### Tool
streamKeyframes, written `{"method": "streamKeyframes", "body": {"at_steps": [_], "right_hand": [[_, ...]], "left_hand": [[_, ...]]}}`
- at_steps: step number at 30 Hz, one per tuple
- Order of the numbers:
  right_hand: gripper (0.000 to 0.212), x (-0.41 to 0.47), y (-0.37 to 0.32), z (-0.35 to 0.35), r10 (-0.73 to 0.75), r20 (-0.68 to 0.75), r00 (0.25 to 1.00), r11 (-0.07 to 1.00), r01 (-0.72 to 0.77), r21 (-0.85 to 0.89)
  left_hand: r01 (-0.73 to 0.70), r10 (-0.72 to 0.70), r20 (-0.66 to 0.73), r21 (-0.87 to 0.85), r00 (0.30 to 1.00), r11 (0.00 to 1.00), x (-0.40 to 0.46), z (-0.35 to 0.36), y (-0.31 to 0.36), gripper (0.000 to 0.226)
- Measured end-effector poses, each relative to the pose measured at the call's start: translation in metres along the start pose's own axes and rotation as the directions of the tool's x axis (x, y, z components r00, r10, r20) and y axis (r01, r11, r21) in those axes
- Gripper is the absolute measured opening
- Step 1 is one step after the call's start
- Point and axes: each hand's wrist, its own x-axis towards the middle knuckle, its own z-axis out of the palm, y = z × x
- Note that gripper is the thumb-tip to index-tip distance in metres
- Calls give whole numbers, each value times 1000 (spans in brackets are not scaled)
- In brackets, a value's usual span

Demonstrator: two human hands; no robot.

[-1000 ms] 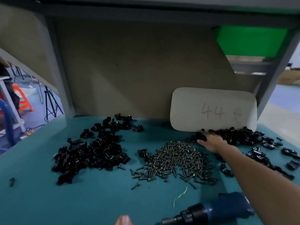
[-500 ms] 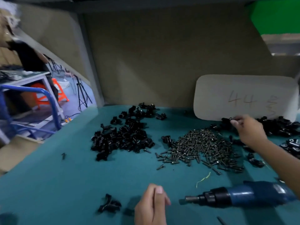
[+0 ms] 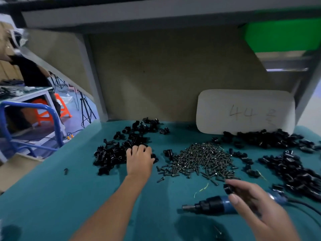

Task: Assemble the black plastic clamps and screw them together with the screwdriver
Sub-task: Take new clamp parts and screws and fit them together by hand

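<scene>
My left hand (image 3: 139, 159) reaches into the left pile of black clamp halves (image 3: 112, 153), fingers curled down over the pieces; what it grips is hidden. My right hand (image 3: 257, 209) hovers near the front right and pinches a black clamp piece (image 3: 230, 188) between thumb and fingers, blurred by motion. Under that hand lies the blue and black electric screwdriver (image 3: 213, 205) on the green mat, tip pointing left. A heap of dark screws (image 3: 201, 159) sits between the hands. More black clamp parts (image 3: 291, 169) are piled at the right.
A white board marked 44 (image 3: 245, 112) leans on the brown back wall. A grey shelf (image 3: 156, 13) overhangs the bench. A loose black part (image 3: 65, 170) lies at the mat's left. Beyond the left edge stand a blue rail (image 3: 34, 108) and an orange stool.
My left hand has gone from the front edge out to the left clamp pile. My right hand has drawn back from the far right pile to above the screwdriver, carrying a black piece.
</scene>
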Motion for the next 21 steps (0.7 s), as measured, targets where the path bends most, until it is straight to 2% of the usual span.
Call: {"method": "streamKeyframes", "body": {"at_steps": [2,3,4,5,7,9,10,12,13,14,16,21], "right_hand": [[30,-9,3,-2,6,-6,1000,999,-6,32],[32,-12,4,-3,9,-12,1000,999,-8,49],[33,-15,5,-3,18,-23,1000,997,-16,75],[33,-17,5,-3,30,-34,999,994,-26,110],[32,-19,4,3,40,-20,999,983,-36,179],[31,-23,6,14,29,18,999,972,-32,232],[30,-26,8,20,20,26,999,966,-26,256],[29,-33,11,33,9,21,1000,958,-15,285],[30,-37,13,38,3,23,1000,959,-10,283],[31,-41,14,42,-7,34,999,964,-2,264],[36,-46,17,47,-27,51,998,977,15,212],[34,-39,16,50,-42,92,995,972,20,234]], "left_hand": [[-31,28,-96,-29,995,999,-4,-4,2,28],[-17,-2,-137,-136,990,991,-9,-10,3,24],[9,-63,-162,-315,985,949,-15,-19,4,21],[35,-124,-143,-509,982,860,-25,-32,7,17],[57,-133,-37,-765,990,641,-54,-57,12,15],[65,-28,59,-905,998,421,-96,-76,19,24],[100,41,115,-959,993,264,-119,-83,25,29],[210,164,195,-974,967,-79,-156,-89,38,45],[252,206,212,-949,955,-192,-170,-88,44,54],[280,230,221,-923,948,-265,-179,-86,50,59],[310,254,232,-891,939,-331,-189,-80,57,59],[255,238,193,-929,952,-267,-196,-70,60,56]]}}
